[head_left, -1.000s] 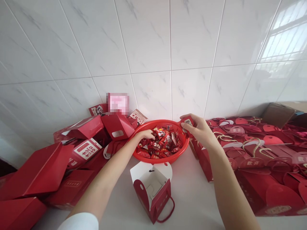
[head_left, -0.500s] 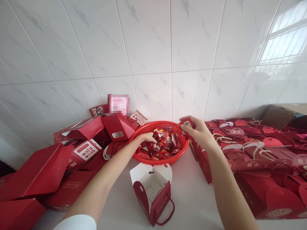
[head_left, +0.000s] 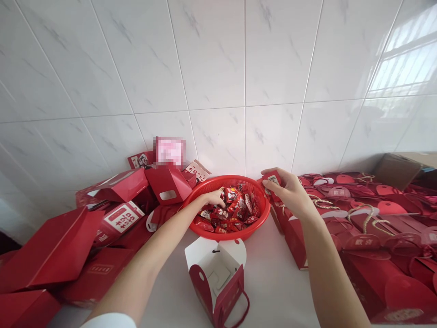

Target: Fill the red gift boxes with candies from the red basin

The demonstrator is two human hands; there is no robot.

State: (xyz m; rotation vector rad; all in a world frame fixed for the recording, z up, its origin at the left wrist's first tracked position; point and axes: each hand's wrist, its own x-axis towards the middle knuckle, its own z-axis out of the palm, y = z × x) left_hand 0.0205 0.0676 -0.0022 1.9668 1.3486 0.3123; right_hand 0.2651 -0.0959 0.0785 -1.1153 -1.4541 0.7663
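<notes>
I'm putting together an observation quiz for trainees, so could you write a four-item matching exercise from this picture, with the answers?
1. Left hand
2. Right hand
3. Open box
4. Cardboard box

A. In front of the red basket, white inside
B. Brown, at the far right
C. Holding a small red packet
D. Among the wrapped packets

Pairs: 1-D, 2-C, 3-A, 4-B

The left hand (head_left: 214,197) now reaches slightly further right into the wrapped sweets (head_left: 235,208) than a second ago. The right hand (head_left: 288,190), with its red packet (head_left: 273,176), sits a little further right relative to the plastic basket (head_left: 252,229). The view tilts slightly higher.
</notes>
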